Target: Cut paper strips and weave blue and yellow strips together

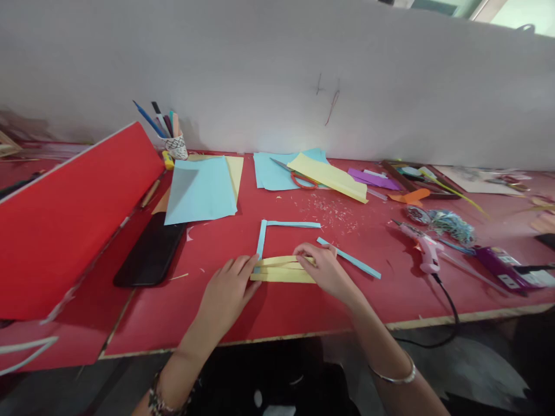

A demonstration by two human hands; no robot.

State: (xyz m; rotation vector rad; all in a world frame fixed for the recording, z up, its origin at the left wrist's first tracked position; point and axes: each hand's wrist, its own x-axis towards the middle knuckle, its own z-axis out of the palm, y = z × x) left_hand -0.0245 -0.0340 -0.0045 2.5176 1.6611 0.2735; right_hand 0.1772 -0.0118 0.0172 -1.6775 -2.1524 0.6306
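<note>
A folded yellow paper strip [284, 274] lies on the red table in front of me, its upper layer lifted into a slight bow. My left hand [232, 286] pinches its left end between thumb and fingers. Bent fingers of my right hand [318, 263] grip the strip near its right end and hide part of it. Just above, one narrow blue paper strip [262, 240] stands on end toward me and meets another blue strip [293, 224] at a corner. A third blue strip [358, 261] slants beside my right wrist.
Blue sheets [202, 188] and a black phone [150, 251] lie to the left, by a red board [82, 214]. Orange-handled scissors [304, 181] rest under a yellow sheet [327, 174]. On the right are a pink glue gun [427, 251] with a cord and a purple device [498, 266].
</note>
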